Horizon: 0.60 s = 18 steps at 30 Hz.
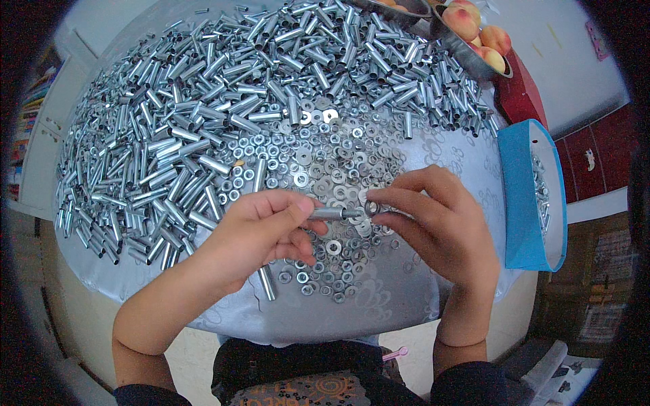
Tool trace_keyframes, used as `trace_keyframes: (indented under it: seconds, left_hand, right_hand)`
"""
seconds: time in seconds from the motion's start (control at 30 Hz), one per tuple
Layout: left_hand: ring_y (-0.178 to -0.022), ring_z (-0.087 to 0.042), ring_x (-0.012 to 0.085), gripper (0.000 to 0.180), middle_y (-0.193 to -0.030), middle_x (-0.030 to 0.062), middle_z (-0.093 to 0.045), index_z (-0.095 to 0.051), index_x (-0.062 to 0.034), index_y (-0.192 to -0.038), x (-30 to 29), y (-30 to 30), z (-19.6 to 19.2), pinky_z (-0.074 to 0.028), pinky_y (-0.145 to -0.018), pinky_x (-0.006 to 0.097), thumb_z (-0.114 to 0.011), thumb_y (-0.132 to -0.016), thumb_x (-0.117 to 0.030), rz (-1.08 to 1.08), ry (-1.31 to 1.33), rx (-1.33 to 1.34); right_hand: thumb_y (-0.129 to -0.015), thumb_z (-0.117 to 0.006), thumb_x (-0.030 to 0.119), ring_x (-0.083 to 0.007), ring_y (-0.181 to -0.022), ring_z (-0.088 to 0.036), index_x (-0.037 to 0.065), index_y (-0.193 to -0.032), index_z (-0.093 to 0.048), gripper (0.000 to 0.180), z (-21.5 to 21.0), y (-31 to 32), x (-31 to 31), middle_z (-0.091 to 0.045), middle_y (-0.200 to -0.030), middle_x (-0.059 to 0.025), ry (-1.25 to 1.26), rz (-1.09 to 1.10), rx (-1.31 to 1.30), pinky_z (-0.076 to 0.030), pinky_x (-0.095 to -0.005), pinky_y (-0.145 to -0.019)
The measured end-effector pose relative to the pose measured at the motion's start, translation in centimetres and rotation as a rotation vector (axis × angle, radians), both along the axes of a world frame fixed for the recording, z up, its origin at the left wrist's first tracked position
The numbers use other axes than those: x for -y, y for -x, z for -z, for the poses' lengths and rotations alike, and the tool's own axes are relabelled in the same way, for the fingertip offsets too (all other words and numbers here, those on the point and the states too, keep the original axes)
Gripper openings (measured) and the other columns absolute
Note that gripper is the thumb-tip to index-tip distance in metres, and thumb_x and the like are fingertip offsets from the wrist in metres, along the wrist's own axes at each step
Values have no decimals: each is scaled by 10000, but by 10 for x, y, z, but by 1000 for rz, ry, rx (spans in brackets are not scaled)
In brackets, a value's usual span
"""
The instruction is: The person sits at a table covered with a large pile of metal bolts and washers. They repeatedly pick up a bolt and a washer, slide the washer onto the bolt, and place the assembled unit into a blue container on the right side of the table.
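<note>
My left hand (261, 230) is closed around a metal sleeve anchor (329, 213), its thumb on top. The anchor lies almost level, and its threaded end points right toward my other hand. At that end my right hand (437, 220) pinches a small metal washer (370, 206) between thumb and fingertips. The washer is right by the thread tip; whether it is around the thread I cannot tell. Beneath both hands spread loose washers and nuts (334, 247). A longer metal tube (267, 283) lies partly under my left hand.
A large heap of shiny metal sleeves (203, 101) covers the far and left parts of the cloth-covered table (406, 298). On the right stands a blue open box (525, 196) with metal parts inside. Peaches (496, 40) fill a metal bowl (467, 54) at the far right, beside a red box (520, 84).
</note>
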State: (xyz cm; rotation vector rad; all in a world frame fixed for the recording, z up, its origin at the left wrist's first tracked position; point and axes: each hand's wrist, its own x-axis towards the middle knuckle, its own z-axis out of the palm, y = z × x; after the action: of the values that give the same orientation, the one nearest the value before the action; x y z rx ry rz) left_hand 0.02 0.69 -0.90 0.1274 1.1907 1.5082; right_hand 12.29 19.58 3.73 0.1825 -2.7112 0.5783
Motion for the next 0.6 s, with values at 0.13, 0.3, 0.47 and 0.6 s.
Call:
trace_keyframes:
  seconds: [0.13, 0.3, 0.47, 0.6]
  left_hand:
    - [-666, -592, 120, 300, -915, 116, -602, -535, 29, -1072, 0, -1, 2, -535, -671, 284, -496, -918, -226, 20, -20, 1]
    - [-667, -596, 124, 302, -917, 113, -602, -535, 30, -1066, 0, -1, 4, -534, -660, 284, -493, -919, -231, 37, -18, -6]
    - [-664, -598, 127, 298, -917, 115, -602, -537, 31, -1050, -1, -2, 2, -534, -654, 285, -490, -921, -234, 26, -19, 7]
    - [-661, -597, 124, 298, -915, 116, -603, -537, 27, -1048, 0, -2, 4, -535, -657, 288, -493, -920, -238, 19, -34, 19]
  right_hand:
    - [-671, -693, 113, -262, -756, -576, 82, -922, -618, 264, -2, 0, 1, -586, -817, -72, 12, -39, 5, -462, -367, -634]
    - [-673, -691, 109, -263, -759, -576, 80, -929, -614, 269, 0, 1, 1, -584, -821, -72, 8, -75, 27, -464, -363, -644]
    - [-678, -691, 118, -264, -766, -576, 85, -937, -614, 272, 2, 1, 2, -582, -829, -71, -4, -71, 27, -466, -363, -652]
    - [-681, -692, 119, -264, -769, -575, 85, -939, -614, 272, 3, 2, 2, -581, -829, -74, -7, -76, 26, -468, -362, -652]
